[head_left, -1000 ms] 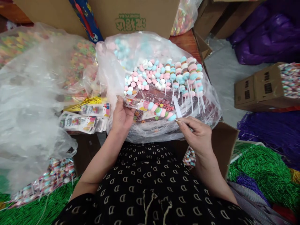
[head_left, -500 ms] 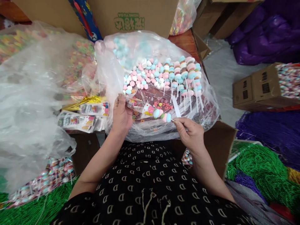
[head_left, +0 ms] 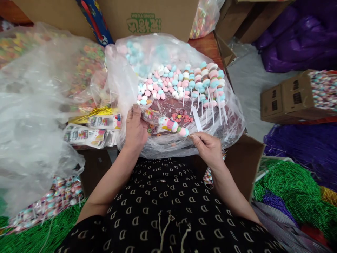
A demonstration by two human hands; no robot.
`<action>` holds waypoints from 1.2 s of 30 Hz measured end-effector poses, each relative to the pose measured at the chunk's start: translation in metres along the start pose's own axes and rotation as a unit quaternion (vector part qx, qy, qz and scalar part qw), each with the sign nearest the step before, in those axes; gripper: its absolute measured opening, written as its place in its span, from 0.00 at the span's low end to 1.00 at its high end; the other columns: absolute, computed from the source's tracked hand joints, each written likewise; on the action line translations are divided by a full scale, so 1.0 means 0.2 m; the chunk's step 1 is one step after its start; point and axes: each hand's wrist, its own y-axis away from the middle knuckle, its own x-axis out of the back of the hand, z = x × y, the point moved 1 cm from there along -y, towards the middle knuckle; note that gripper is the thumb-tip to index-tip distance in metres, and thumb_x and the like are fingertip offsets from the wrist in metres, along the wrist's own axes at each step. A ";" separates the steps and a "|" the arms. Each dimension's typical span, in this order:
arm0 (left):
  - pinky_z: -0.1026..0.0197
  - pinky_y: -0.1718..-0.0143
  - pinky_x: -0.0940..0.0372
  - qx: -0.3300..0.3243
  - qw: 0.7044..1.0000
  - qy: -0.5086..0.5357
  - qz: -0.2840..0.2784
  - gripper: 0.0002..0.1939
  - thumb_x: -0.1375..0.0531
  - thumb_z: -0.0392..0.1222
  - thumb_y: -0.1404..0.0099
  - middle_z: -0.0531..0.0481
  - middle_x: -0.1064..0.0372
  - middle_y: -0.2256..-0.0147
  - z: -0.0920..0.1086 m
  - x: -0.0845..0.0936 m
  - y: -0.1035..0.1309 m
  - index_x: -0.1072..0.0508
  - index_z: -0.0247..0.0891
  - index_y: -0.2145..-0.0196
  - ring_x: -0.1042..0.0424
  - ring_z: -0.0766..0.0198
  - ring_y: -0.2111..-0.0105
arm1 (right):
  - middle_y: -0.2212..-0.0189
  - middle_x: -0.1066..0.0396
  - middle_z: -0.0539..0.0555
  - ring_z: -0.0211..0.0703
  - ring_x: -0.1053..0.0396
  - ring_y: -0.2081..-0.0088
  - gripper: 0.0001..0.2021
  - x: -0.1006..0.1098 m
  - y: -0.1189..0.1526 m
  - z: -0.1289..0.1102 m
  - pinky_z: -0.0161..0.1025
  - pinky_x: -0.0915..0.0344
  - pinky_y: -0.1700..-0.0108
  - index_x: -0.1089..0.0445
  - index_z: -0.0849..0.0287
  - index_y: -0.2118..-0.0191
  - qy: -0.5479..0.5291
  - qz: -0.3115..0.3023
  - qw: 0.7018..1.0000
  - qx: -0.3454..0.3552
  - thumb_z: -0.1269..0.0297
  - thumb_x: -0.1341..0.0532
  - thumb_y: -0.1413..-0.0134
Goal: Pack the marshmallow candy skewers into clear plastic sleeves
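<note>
Single head-worn view, looking forward and steeply down from close range; the fingers [head_left: 137,112] lie mid-frame, cardboard boxes [head_left: 147,17] beyond them, the wearer's lap below.

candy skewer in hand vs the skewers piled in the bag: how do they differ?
The held skewer lies crosswise and goes into a printed sleeve gripped by the left hand, with the right hand at its stick end. The piled skewers are bare, untouched, sticks pointing toward the person. Both carry pastel pink, blue and white discs on white sticks.
</note>
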 end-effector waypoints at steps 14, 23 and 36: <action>0.55 0.43 0.27 -0.006 0.999 -0.044 0.001 0.08 0.34 0.51 0.31 0.51 0.17 0.59 -0.01 -0.01 0.03 0.22 0.46 0.65 0.23 0.56 0.46 | 0.73 0.25 0.49 0.39 0.29 0.71 0.06 -0.06 0.00 0.00 0.36 0.33 0.66 0.25 0.55 0.67 -0.011 -0.017 1.000 -0.001 0.62 0.35 0.40; 0.55 0.44 0.27 -0.028 0.999 -0.036 0.023 0.10 0.33 0.49 0.31 0.53 0.18 0.60 0.00 -0.01 0.03 0.26 0.45 0.68 0.24 0.56 0.44 | 0.72 0.20 0.49 0.41 0.24 0.71 0.07 -0.09 0.01 0.02 0.36 0.30 0.67 0.20 0.54 0.67 -0.035 0.008 0.999 -0.002 0.63 0.35 0.39; 0.59 0.61 0.26 -0.043 0.992 -0.112 -0.042 0.21 0.27 0.63 0.44 0.51 0.22 0.65 -0.05 0.02 0.04 0.25 0.45 0.67 0.23 0.59 0.60 | 0.67 0.17 0.51 0.43 0.19 0.66 0.09 -0.19 0.03 0.01 0.38 0.24 0.62 0.19 0.55 0.62 -0.074 -0.013 0.997 -0.017 0.59 0.36 0.35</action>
